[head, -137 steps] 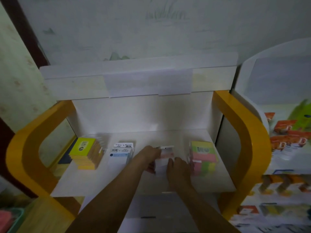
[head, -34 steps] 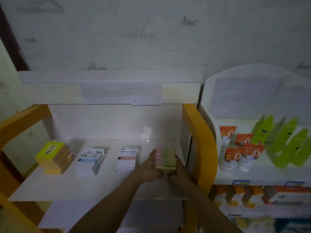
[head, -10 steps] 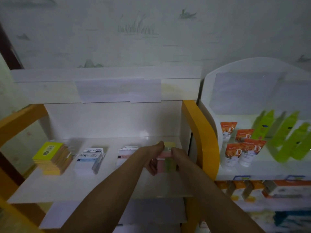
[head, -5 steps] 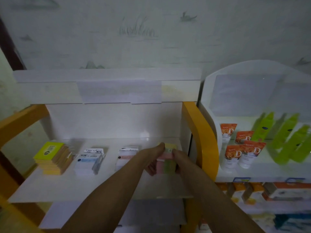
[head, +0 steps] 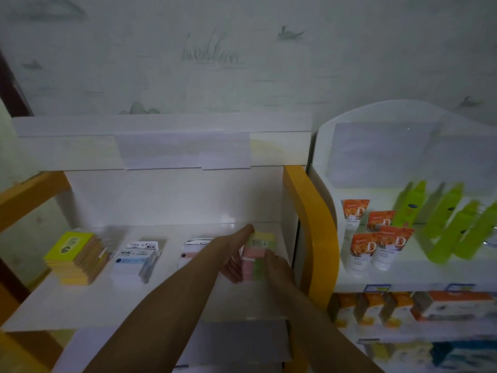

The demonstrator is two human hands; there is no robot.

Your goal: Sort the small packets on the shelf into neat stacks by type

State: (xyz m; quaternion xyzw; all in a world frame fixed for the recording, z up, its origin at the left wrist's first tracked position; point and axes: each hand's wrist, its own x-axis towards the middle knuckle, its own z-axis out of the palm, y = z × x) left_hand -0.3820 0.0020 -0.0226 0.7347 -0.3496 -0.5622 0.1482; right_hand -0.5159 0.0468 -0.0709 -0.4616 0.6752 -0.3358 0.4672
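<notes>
Both hands meet at the right end of the white shelf point(head: 67, 305), gripping a stack of pink, green and yellow packets point(head: 257, 254) between them: the left hand point(head: 236, 255) clasps its left side, thumb reaching up along the top edge and fingers curled under, while the right hand point(head: 277, 267) curls around the right side. The stack sits low over the shelf surface, just beside the yellow side frame point(head: 312, 224); whether it touches the shelf cannot be told. Just left of the left forearm lies a stack of white packets with pink print point(head: 192, 251), partly hidden by the arm. Further left stands a white and blue stack point(head: 135, 262), and near the left end a yellow stack point(head: 76, 257). On the neighbouring white rack to the right stand orange tubes point(head: 376, 243) and green bottles point(head: 443, 222)
</notes>
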